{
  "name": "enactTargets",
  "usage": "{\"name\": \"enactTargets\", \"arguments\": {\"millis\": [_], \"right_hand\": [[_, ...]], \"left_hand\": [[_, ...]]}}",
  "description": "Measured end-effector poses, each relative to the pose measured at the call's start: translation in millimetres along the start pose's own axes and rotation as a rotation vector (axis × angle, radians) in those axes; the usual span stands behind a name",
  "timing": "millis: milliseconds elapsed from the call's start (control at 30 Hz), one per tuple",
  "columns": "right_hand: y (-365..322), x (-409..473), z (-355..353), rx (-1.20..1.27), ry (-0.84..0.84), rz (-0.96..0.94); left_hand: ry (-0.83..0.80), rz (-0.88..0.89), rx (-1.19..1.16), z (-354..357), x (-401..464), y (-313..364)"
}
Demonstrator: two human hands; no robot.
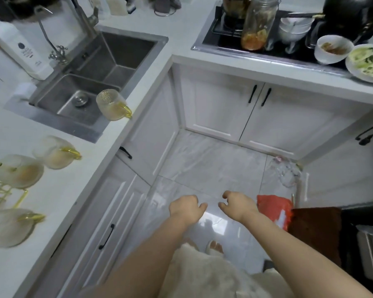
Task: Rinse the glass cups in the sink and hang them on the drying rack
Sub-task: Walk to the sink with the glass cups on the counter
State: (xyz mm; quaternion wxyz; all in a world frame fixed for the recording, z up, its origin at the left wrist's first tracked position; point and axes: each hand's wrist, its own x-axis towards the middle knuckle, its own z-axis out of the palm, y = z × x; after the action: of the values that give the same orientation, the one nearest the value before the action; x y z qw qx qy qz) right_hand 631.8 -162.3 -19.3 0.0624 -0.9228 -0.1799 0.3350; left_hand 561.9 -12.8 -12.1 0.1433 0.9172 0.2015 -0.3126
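A steel sink [108, 59] is set in the white counter at the upper left, with a tap [82, 16] behind it. One glass cup with a yellow handle [112, 105] stands at the sink's front right corner. Three more glass cups [54, 152] [19, 171] [9, 226] are at the left edge of the view, around a gold wire drying rack [0, 192]. My left hand [186, 208] and my right hand [237, 205] hang over the floor with loosely curled fingers. Both hold nothing and are far from the cups.
A white bottle [19, 46] stands left of the sink. The stove [256, 33] at the upper right carries a tall jar, bowls and a plate of vegetables. White cabinets line a tiled floor; a red bag [276, 209] and a clear bag lie there.
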Motion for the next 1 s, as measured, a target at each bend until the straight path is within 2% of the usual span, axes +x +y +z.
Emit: {"name": "enactTargets", "arguments": {"millis": [300,767,1000], "right_hand": [[8.5,57.6,-40.8,0.019,0.0,-0.011],[-19.9,158.0,-135.3,-0.024,0.062,-0.016],[-17.5,210.9,-174.5,-0.091,0.031,-0.102]], "left_hand": [[-0.014,-0.008,-0.002,-38.5,59.7,15.8],[-0.008,0.054,0.06,-131.3,173.2,22.7],[0.033,-0.015,-0.049,-157.3,211.0,30.8]]}}
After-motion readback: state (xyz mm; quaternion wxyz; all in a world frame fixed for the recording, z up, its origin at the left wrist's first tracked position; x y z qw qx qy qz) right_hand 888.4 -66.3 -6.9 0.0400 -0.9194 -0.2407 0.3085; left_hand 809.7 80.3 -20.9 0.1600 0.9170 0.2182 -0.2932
